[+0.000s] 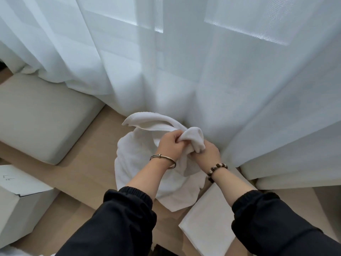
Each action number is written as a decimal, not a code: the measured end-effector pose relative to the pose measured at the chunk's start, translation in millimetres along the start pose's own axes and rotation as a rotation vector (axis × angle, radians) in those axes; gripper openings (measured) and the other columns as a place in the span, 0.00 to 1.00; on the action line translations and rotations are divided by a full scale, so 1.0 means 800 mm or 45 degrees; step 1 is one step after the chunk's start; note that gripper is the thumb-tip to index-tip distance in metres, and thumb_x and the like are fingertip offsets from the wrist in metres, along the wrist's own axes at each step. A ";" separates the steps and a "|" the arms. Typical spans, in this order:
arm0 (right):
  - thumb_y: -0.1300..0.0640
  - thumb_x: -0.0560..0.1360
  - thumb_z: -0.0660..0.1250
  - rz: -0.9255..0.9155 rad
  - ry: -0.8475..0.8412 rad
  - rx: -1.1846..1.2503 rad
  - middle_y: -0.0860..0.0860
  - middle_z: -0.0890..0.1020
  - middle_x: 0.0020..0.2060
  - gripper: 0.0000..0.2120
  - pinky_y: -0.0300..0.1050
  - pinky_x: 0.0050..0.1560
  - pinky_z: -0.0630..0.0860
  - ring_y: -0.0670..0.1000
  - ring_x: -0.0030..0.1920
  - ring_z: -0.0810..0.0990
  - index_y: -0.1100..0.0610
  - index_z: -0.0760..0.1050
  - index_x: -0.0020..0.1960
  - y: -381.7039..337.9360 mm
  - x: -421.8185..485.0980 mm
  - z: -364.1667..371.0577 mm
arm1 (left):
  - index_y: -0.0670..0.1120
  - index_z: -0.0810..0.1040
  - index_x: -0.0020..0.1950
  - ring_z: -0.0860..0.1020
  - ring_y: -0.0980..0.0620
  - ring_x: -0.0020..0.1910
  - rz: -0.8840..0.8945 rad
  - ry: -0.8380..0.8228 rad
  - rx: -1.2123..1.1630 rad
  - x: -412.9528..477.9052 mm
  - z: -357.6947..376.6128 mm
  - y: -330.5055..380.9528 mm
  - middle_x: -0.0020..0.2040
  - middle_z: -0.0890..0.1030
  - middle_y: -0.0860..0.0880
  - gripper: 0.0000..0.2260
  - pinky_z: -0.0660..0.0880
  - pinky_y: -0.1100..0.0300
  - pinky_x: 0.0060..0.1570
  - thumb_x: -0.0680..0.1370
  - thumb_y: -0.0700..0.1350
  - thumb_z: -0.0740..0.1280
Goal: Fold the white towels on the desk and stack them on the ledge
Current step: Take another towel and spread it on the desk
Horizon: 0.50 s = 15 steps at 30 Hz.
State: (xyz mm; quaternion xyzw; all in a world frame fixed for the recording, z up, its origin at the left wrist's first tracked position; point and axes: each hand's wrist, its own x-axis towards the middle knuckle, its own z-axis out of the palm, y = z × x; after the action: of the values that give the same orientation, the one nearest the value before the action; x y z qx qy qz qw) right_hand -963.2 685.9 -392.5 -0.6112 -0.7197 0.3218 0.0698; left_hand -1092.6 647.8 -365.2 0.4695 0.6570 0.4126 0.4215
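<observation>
White towel (134, 163) (bunched) in left hand (170, 143).

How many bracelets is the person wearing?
2. A metal bangle is on the left wrist, and a beaded bracelet is on the right wrist. The black sleeves could hide more.

The single head-worn wide-angle camera looks steeply forward and down, close over both forearms, facing the sheer curtain (184, 52) beyond the counter (88, 163).
</observation>
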 end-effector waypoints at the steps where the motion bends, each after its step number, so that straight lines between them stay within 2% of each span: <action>1: 0.57 0.69 0.63 -0.014 0.020 -0.040 0.43 0.68 0.26 0.11 0.38 0.27 0.59 0.54 0.35 0.74 0.50 0.64 0.31 -0.002 0.002 -0.004 | 0.44 0.73 0.35 0.65 0.55 0.32 0.015 -0.010 -0.009 -0.002 -0.002 0.002 0.31 0.70 0.51 0.10 0.63 0.64 0.33 0.76 0.36 0.65; 3: 0.62 0.69 0.61 0.020 0.069 -0.023 0.44 0.67 0.23 0.14 0.37 0.24 0.54 0.51 0.28 0.69 0.51 0.62 0.29 -0.008 0.001 -0.016 | 0.50 0.71 0.34 0.65 0.59 0.30 0.034 -0.015 -0.013 -0.007 -0.009 0.009 0.29 0.69 0.55 0.13 0.62 0.67 0.31 0.77 0.39 0.66; 5: 0.65 0.70 0.61 0.102 0.105 0.218 0.45 0.68 0.21 0.16 0.36 0.24 0.56 0.46 0.25 0.66 0.52 0.63 0.28 -0.019 -0.008 -0.036 | 0.55 0.73 0.36 0.70 0.63 0.30 0.053 -0.027 -0.039 -0.011 -0.019 0.020 0.30 0.72 0.60 0.12 0.65 0.70 0.33 0.77 0.40 0.66; 7: 0.67 0.71 0.60 0.130 0.098 0.464 0.48 0.70 0.24 0.14 0.38 0.25 0.60 0.47 0.27 0.66 0.55 0.66 0.30 -0.036 -0.019 -0.064 | 0.55 0.77 0.44 0.74 0.68 0.37 0.091 -0.050 -0.036 -0.015 -0.032 0.035 0.38 0.77 0.62 0.10 0.68 0.75 0.39 0.76 0.39 0.68; 8: 0.67 0.72 0.60 0.129 0.086 0.546 0.50 0.71 0.26 0.12 0.39 0.27 0.62 0.49 0.29 0.67 0.57 0.67 0.32 -0.046 -0.026 -0.081 | 0.53 0.78 0.50 0.75 0.67 0.43 0.114 -0.068 0.022 -0.015 -0.039 0.042 0.44 0.78 0.61 0.11 0.69 0.76 0.44 0.74 0.38 0.70; 9: 0.67 0.72 0.59 0.125 0.083 0.611 0.52 0.72 0.28 0.10 0.40 0.29 0.63 0.50 0.31 0.68 0.59 0.68 0.33 -0.055 -0.032 -0.097 | 0.49 0.77 0.58 0.75 0.62 0.50 0.134 -0.099 0.134 -0.013 -0.046 0.047 0.49 0.78 0.58 0.17 0.70 0.72 0.51 0.71 0.38 0.72; 11: 0.67 0.73 0.59 0.117 0.101 0.707 0.54 0.72 0.30 0.09 0.40 0.31 0.65 0.51 0.32 0.69 0.60 0.69 0.35 -0.073 -0.046 -0.131 | 0.48 0.69 0.68 0.70 0.50 0.60 0.160 -0.175 0.428 -0.010 -0.057 0.062 0.55 0.75 0.54 0.31 0.68 0.57 0.60 0.67 0.41 0.76; 13: 0.68 0.74 0.59 0.118 0.089 0.842 0.56 0.76 0.33 0.07 0.44 0.37 0.69 0.52 0.36 0.72 0.63 0.72 0.39 -0.088 -0.058 -0.162 | 0.51 0.63 0.73 0.65 0.48 0.64 0.191 -0.183 0.598 -0.009 -0.066 0.080 0.57 0.71 0.54 0.40 0.64 0.53 0.63 0.64 0.45 0.77; 15: 0.68 0.75 0.60 0.128 0.048 0.988 0.60 0.79 0.40 0.05 0.50 0.43 0.75 0.55 0.41 0.77 0.65 0.75 0.45 -0.102 -0.071 -0.190 | 0.52 0.62 0.73 0.63 0.48 0.67 0.241 -0.192 0.677 -0.006 -0.071 0.105 0.63 0.72 0.52 0.42 0.62 0.51 0.66 0.63 0.49 0.78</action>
State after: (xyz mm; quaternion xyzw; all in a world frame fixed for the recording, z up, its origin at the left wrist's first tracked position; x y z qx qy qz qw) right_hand -942.1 687.2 -212.1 -0.5796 -0.5123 0.5619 0.2931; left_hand -1122.6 653.3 -268.6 0.6520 0.6623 0.2272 0.2910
